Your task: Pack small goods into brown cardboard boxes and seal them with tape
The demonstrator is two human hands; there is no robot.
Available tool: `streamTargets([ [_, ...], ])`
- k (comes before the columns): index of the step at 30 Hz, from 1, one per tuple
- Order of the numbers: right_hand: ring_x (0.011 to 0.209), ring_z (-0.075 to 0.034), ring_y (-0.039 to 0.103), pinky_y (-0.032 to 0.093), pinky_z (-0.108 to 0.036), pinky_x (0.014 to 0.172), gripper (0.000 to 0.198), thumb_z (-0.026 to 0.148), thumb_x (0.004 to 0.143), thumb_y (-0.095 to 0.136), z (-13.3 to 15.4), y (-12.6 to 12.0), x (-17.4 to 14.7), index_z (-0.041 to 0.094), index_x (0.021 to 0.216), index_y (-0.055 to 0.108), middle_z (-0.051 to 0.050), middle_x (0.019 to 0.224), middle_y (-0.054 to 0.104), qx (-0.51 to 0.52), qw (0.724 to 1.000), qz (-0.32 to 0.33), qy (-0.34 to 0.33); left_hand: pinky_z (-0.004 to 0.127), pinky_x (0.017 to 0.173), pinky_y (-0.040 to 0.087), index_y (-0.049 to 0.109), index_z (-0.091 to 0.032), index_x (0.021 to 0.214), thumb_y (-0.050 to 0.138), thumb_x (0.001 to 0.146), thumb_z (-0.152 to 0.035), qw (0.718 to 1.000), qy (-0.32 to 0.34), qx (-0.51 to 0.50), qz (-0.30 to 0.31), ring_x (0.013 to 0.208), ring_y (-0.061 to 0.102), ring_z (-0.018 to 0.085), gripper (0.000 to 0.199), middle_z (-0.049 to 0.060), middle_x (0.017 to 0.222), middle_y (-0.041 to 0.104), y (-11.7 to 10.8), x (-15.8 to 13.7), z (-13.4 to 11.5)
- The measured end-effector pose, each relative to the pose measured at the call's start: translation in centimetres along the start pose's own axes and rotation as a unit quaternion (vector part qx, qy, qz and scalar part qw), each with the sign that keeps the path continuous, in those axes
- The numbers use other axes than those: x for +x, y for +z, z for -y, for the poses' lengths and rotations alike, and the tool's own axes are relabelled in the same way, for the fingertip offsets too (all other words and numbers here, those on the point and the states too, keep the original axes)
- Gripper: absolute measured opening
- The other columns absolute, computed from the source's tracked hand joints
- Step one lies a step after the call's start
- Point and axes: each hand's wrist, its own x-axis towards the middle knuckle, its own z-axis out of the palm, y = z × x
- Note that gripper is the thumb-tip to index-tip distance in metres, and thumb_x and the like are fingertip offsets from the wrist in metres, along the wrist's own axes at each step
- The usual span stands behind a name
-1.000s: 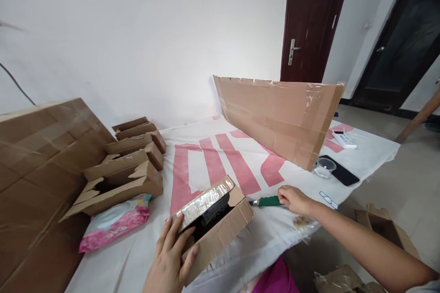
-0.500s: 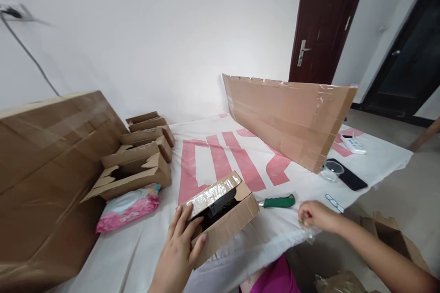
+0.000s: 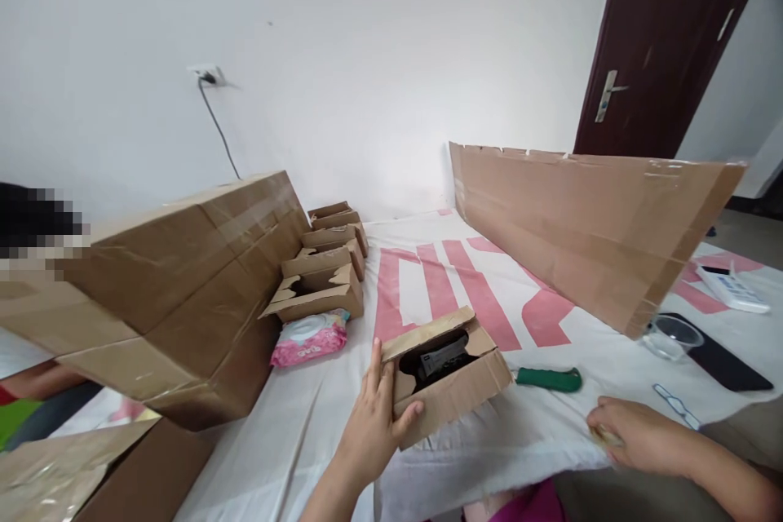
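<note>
In the head view, a small open cardboard box (image 3: 449,391) lies near the table's front edge. Dark objects (image 3: 437,363) show inside it; their kind is unclear. My left hand (image 3: 376,416) grips the box's left end, thumb on the near side and fingers on the far side. To the right, by the table edge, my right hand (image 3: 636,432) is closed on a crumpled yellowish scrap (image 3: 607,435) that looks like tape. Between the box and that hand lies a green-handled tool (image 3: 549,379), its metal end partly hidden by the box.
Several open cardboard boxes (image 3: 324,294) line the left, behind a pink wipes pack (image 3: 311,338). A large carton (image 3: 201,285) separates off another person's arm (image 3: 46,382). A cardboard panel (image 3: 581,220) stands at right, near a clear cup (image 3: 673,337), black phone (image 3: 725,359) and white device (image 3: 731,289).
The view has swung left, bringing more of the large carton and another person into sight. My left hand stays on the box. My right hand remains closed near the table edge.
</note>
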Motion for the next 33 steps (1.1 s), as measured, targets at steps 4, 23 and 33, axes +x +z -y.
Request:
streamTargets([
  [4, 0.083, -0.027, 0.07, 0.05, -0.034, 0.075, 0.035, 0.029, 0.077, 0.057, 0.6, -2.4, 1.7, 0.026, 0.108, 0.072, -0.008, 0.094, 0.073, -0.015, 0.998, -0.057, -0.01, 0.057, 0.115, 0.025, 0.01, -0.024, 0.154, 0.071, 0.072, -0.062, 0.993, -0.029, -0.111, 0.037, 0.148, 0.012, 0.038, 0.109, 0.016, 0.163, -0.001, -0.7, 1.0, 1.7],
  [23, 0.103, -0.021, 0.064, 0.051, -0.044, 0.092, 0.022, 0.031, 0.089, 0.065, 24.0, -1.7, 17.6, 0.014, 0.104, 0.066, -0.007, 0.111, 0.067, -0.21, 0.952, 0.099, -0.199, 0.047, 0.11, 0.037, -0.011, -0.03, 0.152, 0.079, 0.053, -0.07, 0.908, -0.039, -0.417, 0.031, 0.145, 0.023, 0.037, 0.14, 0.016, 0.161, 0.017, 2.1, 1.1, 2.6],
  [33, 0.079, -0.028, 0.068, 0.053, -0.038, 0.073, 0.016, 0.017, 0.061, 0.08, 23.7, -2.1, 15.8, 0.015, 0.074, 0.072, -0.01, 0.078, 0.072, -0.153, 0.952, 0.042, -0.263, 0.046, 0.116, 0.027, -0.019, -0.023, 0.151, 0.078, 0.048, -0.074, 0.922, -0.023, -0.386, 0.031, 0.146, 0.024, 0.035, 0.15, 0.019, 0.161, 0.016, 2.5, 0.3, 2.5],
])
